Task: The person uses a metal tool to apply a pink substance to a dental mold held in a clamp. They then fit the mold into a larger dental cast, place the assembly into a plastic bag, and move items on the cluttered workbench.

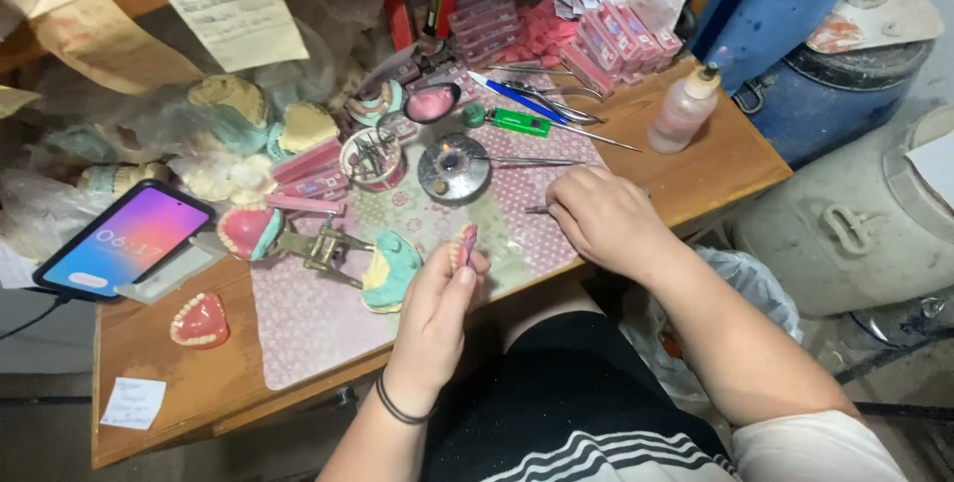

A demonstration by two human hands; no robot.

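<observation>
Your left hand point(437, 303) pinched a pink denture point(464, 244); your right hand point(599, 219) gripped a thin metal tool point(538, 210), below stacked pink boxes point(624, 40).

I see the denture piece point(464, 243) in my left hand point(437, 308) over the tabletop's point(715, 159) front edge | right hand point(596, 219) beside it, holding a tool point(538, 210) | burner point(454, 169) behind both | phone point(124, 239) at left edge | bottle point(683, 109) near right edge
</observation>
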